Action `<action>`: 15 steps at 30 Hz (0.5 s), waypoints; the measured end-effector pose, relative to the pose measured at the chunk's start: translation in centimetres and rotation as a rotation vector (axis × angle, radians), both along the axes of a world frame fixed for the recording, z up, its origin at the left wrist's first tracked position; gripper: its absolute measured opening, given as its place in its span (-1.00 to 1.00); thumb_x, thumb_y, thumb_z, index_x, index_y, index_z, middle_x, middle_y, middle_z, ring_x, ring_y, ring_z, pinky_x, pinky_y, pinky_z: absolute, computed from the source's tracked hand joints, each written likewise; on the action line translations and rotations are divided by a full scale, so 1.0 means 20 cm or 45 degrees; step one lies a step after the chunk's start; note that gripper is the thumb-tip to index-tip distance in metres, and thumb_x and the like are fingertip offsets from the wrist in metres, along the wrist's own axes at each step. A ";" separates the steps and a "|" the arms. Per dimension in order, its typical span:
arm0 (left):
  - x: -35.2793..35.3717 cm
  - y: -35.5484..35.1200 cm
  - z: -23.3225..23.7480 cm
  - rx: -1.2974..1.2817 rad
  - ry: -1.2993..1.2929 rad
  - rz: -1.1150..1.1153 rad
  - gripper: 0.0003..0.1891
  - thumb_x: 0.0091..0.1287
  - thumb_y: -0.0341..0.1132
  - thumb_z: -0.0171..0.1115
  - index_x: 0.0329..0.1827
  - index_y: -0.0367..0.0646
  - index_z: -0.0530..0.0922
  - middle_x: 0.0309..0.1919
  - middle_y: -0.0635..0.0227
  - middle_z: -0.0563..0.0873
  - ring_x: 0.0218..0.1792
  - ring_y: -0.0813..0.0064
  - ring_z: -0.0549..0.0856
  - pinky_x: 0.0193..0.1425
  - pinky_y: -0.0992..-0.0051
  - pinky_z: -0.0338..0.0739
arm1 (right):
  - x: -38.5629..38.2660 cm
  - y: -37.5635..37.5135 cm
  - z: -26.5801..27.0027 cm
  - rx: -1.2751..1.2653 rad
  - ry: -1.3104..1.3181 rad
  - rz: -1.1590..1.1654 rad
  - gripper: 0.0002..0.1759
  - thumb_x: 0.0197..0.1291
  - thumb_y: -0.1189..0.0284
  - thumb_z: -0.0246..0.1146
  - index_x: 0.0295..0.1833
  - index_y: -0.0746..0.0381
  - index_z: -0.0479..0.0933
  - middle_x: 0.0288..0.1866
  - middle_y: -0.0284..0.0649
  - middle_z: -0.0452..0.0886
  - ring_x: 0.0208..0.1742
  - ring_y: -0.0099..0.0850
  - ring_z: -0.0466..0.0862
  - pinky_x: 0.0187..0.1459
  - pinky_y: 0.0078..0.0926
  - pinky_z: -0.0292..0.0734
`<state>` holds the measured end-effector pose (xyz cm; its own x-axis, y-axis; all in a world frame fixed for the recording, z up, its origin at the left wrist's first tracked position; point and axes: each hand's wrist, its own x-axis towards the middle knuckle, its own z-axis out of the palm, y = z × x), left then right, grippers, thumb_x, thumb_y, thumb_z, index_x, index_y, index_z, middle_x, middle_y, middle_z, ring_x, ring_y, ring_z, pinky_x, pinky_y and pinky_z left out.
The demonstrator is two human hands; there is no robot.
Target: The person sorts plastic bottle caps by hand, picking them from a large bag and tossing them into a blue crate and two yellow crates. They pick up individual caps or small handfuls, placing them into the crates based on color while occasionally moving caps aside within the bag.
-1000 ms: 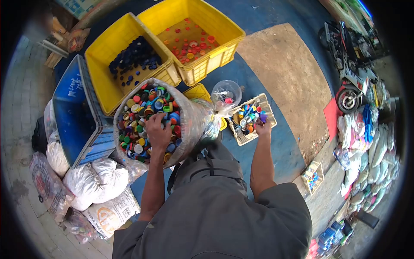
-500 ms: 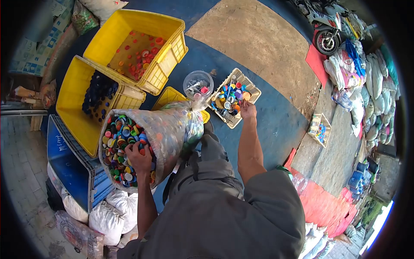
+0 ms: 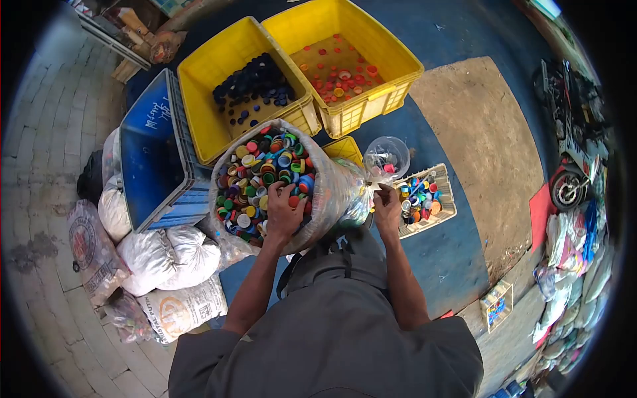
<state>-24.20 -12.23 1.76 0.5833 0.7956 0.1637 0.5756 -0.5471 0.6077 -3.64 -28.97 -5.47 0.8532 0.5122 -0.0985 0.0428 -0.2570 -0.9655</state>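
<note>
A large open sack (image 3: 332,192) full of mixed-colour bottle caps (image 3: 255,176) lies tilted in front of me. My left hand (image 3: 285,211) is in the caps near the sack's right side, fingers bent over them; what it grips is hidden. My right hand (image 3: 387,204) is closed at the knotted plastic by the sack's narrow end, left of a cream basket (image 3: 446,192) of mixed caps and small parts. Whatever its fingers hold is too small to make out. A clear round tub (image 3: 387,156) with pink and grey pieces sits just above it.
Two yellow crates stand ahead, one with dark blue caps (image 3: 253,83), one with red caps (image 3: 342,76). A blue crate (image 3: 156,159) and white sacks (image 3: 149,262) are at left. At right are a small basket (image 3: 497,306), a motorcycle (image 3: 567,166) and piled bags (image 3: 564,265).
The view has turned, so everything appears shifted. My right hand has left the cream basket's contents and come to the sack's knotted end. My left hand is still among the caps.
</note>
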 end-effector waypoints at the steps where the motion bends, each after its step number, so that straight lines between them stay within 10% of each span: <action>1: -0.02 -0.01 0.02 0.014 -0.036 0.020 -0.51 0.09 -0.31 0.45 0.09 -0.29 0.55 0.09 0.01 0.45 0.05 0.03 0.56 0.17 0.19 0.46 | -0.05 0.08 0.12 -0.003 -0.102 0.168 -0.68 0.21 0.53 0.21 0.09 0.34 0.53 -0.20 -0.10 0.67 -0.31 -0.37 0.66 -0.26 -0.43 0.56; 6: -0.12 -0.07 0.02 0.083 -0.092 0.095 -0.45 0.07 -0.31 0.48 0.15 -0.22 0.52 0.08 0.11 0.52 0.11 0.08 0.52 0.23 0.20 0.38 | -0.19 0.41 0.49 0.034 -0.864 0.931 -0.58 0.02 0.52 0.34 0.07 0.22 0.55 -0.17 -0.16 0.66 -0.10 -0.16 0.61 -0.07 -0.25 0.51; 15: -0.08 -0.08 -0.02 0.056 0.014 0.161 -0.47 0.12 -0.26 0.39 0.19 -0.14 0.53 -0.07 0.25 0.69 0.07 0.22 0.55 0.20 0.21 0.28 | -0.27 0.68 0.54 -0.386 -1.240 1.520 -0.54 -0.04 0.51 0.32 0.08 0.15 0.56 -0.04 -0.22 0.64 0.04 -0.19 0.56 0.05 -0.24 0.46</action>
<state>-25.87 -13.83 1.46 0.4807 0.8551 0.1941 0.6481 -0.4955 0.5783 -9.04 -15.45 5.27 -0.2203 0.9754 0.0070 0.9066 0.2074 -0.3675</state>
